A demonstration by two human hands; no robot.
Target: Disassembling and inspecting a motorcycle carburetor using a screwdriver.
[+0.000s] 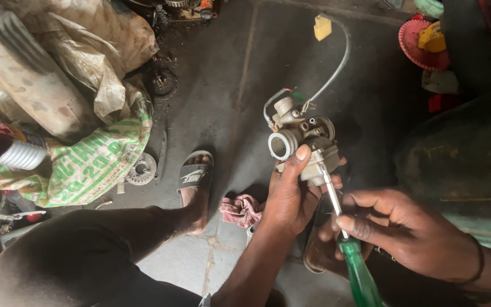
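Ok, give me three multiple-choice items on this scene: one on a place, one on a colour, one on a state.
1. Where does the pink rag lie?
A. On the floor beside the sandalled foot
B. On the sack
C. In the right hand

2. What colour is the screwdriver handle?
A. Red
B. Green
C. Black

3. How is the carburetor held?
A. It lies on the floor
B. The left hand holds it up off the floor
C. It hangs by its cable

Answers:
1 A, the rag sits on the floor just right of the foot.
2 B, the clear green handle shows below the right hand, whose grip closes on the shaft.
3 B, the left thumb and fingers wrap its lower body, with the screwdriver tip at its underside.
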